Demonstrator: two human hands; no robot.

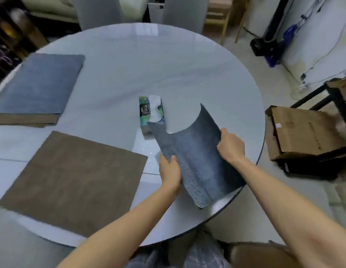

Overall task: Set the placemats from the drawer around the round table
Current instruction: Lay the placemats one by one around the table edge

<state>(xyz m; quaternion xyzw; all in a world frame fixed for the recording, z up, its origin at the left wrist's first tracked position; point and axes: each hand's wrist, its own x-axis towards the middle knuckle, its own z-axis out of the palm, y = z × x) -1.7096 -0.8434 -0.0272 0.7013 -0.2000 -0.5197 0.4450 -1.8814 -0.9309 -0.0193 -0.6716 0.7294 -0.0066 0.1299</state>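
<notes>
both hands hold a curled blue mat over the bench's near right edge: left hand grips its left side, right hand its right. brown mat lies near left; another blue mat far left; tissue pack at centre.

Both forearms are bare from the lower frame edge up to the wrists, with no sleeve, watch or bracelet showing. The left hand and the right hand wear no gloves and no rings that can be made out. Below the arms, the lap is covered by grey-and-white checked cloth, blurred at the bottom edge.
</notes>
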